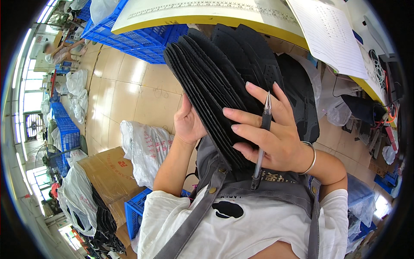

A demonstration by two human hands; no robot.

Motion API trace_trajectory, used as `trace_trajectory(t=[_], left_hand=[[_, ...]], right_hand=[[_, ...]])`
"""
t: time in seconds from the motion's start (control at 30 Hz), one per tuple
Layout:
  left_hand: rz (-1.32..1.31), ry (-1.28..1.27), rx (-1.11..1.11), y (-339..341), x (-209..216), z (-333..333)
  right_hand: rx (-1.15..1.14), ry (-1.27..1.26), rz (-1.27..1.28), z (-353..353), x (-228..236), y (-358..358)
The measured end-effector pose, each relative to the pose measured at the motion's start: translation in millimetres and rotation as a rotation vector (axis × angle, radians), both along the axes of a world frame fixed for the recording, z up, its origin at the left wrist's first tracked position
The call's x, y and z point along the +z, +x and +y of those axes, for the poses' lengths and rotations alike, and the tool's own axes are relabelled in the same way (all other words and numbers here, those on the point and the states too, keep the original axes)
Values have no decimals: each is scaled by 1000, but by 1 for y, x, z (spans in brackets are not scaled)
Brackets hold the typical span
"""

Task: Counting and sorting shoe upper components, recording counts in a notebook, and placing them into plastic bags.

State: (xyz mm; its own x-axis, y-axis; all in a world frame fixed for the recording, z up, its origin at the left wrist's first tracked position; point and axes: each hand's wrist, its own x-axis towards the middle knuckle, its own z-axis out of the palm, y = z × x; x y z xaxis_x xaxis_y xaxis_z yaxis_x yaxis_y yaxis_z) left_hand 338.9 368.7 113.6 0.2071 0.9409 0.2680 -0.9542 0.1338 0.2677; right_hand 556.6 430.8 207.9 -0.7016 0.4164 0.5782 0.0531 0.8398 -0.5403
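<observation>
A thick stack of thin black cut pieces (202,82), some with small punched holes and shaped like shoe uppers, leans against my apron (254,190). My left hand (189,123) grips the stack along its left edge, its fingers hidden behind the pieces. On the right side of the stack, my right hand (276,134) rests with bent fingers touching the top pieces. A pen (267,118) with a clear barrel and black grip is tucked between those fingers, tip upward. More black pieces (299,95) lie fanned out beyond the right hand.
Ahead stands a yellow-edged table (207,17) with ruler markings and a lined, handwritten paper (330,34). Blue crates (146,43) sit beneath it. To the left are a white woven sack (146,151) and a cardboard box (110,181). A person (64,49) is far off at upper left.
</observation>
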Motion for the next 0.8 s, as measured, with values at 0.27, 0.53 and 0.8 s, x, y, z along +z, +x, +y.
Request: trace_trajectory(t=[0.27,0.53,0.8], left_hand=[[-15,-10,14,1,2,0],[15,-39,41,0,1,-1],[-37,-38,17,1,2,1]], right_hand=[[-38,101,-61,-1,0,-1],[-85,159,-99,-8,6,-2],[-105,133,-78,-11,7,-3]])
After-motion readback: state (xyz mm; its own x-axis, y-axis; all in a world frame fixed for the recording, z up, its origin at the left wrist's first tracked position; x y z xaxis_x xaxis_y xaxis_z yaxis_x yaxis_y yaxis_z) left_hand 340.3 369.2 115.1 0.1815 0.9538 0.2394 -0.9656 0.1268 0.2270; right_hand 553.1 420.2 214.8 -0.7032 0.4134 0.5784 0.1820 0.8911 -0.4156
